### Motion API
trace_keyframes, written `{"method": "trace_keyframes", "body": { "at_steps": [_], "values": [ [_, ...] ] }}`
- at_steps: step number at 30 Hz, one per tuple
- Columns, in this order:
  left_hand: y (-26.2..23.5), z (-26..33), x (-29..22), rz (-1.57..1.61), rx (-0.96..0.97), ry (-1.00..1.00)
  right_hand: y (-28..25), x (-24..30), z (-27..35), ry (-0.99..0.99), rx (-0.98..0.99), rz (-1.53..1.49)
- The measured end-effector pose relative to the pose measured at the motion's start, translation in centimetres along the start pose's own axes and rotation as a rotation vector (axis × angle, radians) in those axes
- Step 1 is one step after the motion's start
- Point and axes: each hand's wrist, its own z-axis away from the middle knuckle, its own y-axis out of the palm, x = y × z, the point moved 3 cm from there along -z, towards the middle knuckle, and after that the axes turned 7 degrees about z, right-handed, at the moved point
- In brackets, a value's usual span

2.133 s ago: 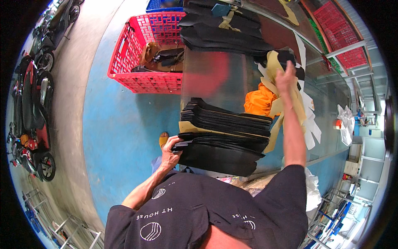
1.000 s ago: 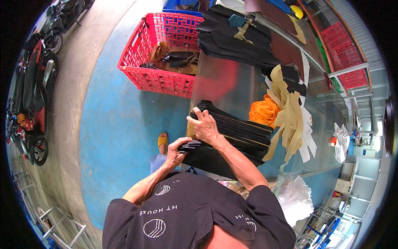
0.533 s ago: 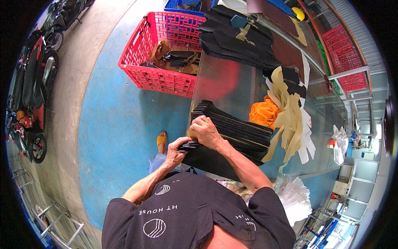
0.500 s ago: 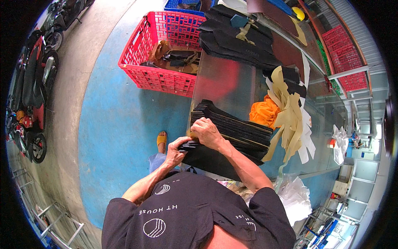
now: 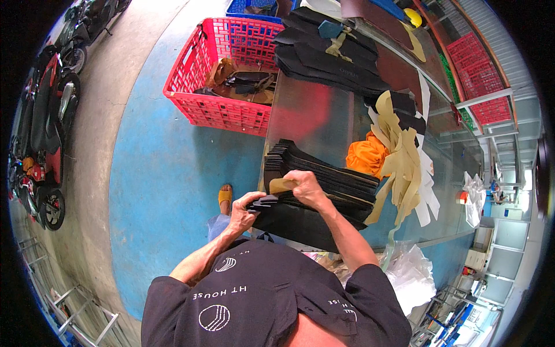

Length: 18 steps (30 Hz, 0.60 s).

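- Black sheets [image 5: 300, 224] on the table [image 5: 309, 127] are gripped at their left ends by the left hand [image 5: 243, 213].
- A tan piece [image 5: 280, 185] is pinched by the right hand [image 5: 307, 188], apart from the left, beside the black stack [image 5: 326, 173].

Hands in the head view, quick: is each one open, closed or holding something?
Left hand: closed on the ends of thin flat black sheets.
Right hand: closed, pinching a thin flat tan sheet.
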Motion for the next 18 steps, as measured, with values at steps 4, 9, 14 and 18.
{"method": "trace_keyframes", "body": {
  "at_steps": [4,9,14,18],
  "values": [
    [-0.1,0.0,-0.5,0.001,-0.001,0.003,-7.1,0.3,1.1,0.071,-0.247,-0.163],
    [0.0,-0.4,0.4,0.048,0.014,-0.146,-21.1,-0.9,3.4,0.138,-0.642,-0.240],
    [-0.1,-1.4,-0.7,-0.122,-0.040,0.062,-36.7,-5.8,5.3,0.408,-0.877,0.594],
    [-0.4,-1.5,1.1,-0.028,-0.023,-0.058,-45.8,-11.5,7.6,0.886,-0.987,0.555]
  ]
}}
